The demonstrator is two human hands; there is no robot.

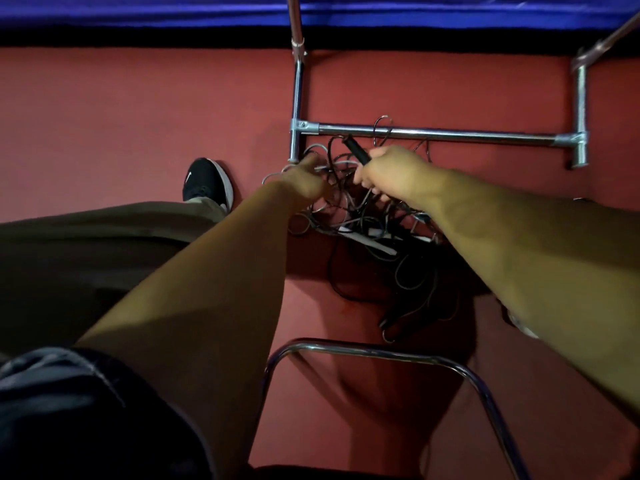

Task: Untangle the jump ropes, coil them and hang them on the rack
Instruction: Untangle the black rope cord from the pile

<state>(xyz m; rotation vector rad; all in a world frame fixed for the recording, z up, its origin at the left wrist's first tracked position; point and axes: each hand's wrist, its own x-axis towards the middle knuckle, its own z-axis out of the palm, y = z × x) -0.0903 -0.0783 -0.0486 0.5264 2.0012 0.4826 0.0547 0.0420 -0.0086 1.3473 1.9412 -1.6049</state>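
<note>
A tangled heap of thin grey and black jump ropes [367,233] lies on the red floor below the metal rack [433,134]. White handles show inside the heap. My right hand [388,173] grips a black handle [355,149] that points up toward the rack's low crossbar. My left hand [304,180] reaches into the left side of the tangle, fingers curled among grey cord loops [320,157]. Which cord it holds is hidden by the hand.
The rack's upright posts [298,98] stand at the far side by a blue mat edge [173,12]. A chrome chair frame [381,351] curves near me. My black shoe [207,183] and trouser leg lie to the left.
</note>
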